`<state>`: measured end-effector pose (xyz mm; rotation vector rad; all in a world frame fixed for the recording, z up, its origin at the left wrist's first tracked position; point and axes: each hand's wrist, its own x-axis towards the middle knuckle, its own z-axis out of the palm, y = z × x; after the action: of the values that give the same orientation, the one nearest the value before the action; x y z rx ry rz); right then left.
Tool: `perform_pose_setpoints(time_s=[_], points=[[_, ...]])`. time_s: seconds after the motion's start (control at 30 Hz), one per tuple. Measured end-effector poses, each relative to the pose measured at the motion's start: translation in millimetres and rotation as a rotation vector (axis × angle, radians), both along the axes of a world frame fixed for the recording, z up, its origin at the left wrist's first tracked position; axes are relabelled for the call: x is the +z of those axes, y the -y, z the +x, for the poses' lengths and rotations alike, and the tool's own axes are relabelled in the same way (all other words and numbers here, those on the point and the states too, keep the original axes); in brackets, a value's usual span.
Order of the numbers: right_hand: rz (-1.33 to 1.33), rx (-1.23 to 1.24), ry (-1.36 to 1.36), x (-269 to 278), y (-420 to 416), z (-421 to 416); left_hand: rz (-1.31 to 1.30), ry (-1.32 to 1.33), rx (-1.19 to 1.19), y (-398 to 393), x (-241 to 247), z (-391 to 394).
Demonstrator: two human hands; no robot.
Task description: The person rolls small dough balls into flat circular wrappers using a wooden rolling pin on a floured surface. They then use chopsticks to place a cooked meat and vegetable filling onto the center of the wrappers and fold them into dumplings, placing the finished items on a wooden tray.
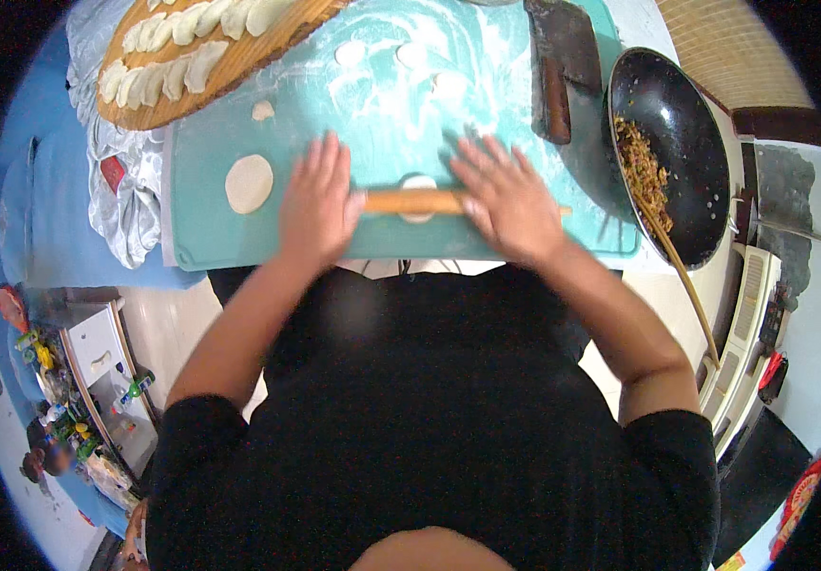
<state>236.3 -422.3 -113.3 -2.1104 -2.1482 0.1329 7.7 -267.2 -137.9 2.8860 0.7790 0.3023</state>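
A thin wooden rolling pin (410, 202) lies crosswise over a small round dough wrapper (419, 187) near the front of the green mat (353, 239). My left hand (319, 200) rests flat on the pin's left end, fingers stretched forward. Across its right part lies my right hand (507, 196), palm down with fingers spread; the pin's tip shows beyond it. Neither hand curls around the pin. Left of my left hand is a larger flat dough round (248, 184), with a small dough lump (263, 110) behind it. Several floured dough pieces (412, 55) sit farther back.
Filled dumplings (186, 25) line a wooden board (161, 114) at back left. A cleaver (564, 57) lies at back right. Beside it, a black wok (696, 143) holds chopped filling (642, 168) and chopsticks (681, 278) jutting over the rim. Cloth (125, 221) bunches at the left.
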Motion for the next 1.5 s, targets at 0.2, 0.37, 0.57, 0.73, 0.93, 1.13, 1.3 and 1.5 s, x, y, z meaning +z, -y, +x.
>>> perform_pose_setpoints(time_s=[0.2,0.37,0.57,0.73,0.93,1.13,1.3,1.5], points=[[0.023,-0.115,-0.089,-11,10,6,-0.112,0.029,0.007,-6,10,12],[-0.085,0.017,-0.081,4,10,-5,-0.029,0.012,0.019,3,-4,-1],[-0.005,-0.111,0.023,-6,-1,25,-0.124,0.102,0.11,2,3,24],[-0.122,0.07,-0.005,3,30,5,-0.124,-0.053,-0.032,31,-4,-13],[0.034,-0.129,0.024,-11,-1,23,-0.093,0.101,0.134,-12,-6,28],[-0.083,0.051,-0.021,2,30,4,-0.125,-0.049,0.057,28,-5,-12],[0.04,-0.109,0.041,-3,-26,28,0.068,0.097,0.227,-22,-10,32],[-0.134,0.016,-0.098,-4,43,-2,-0.161,-0.069,0.03,39,6,-19]])
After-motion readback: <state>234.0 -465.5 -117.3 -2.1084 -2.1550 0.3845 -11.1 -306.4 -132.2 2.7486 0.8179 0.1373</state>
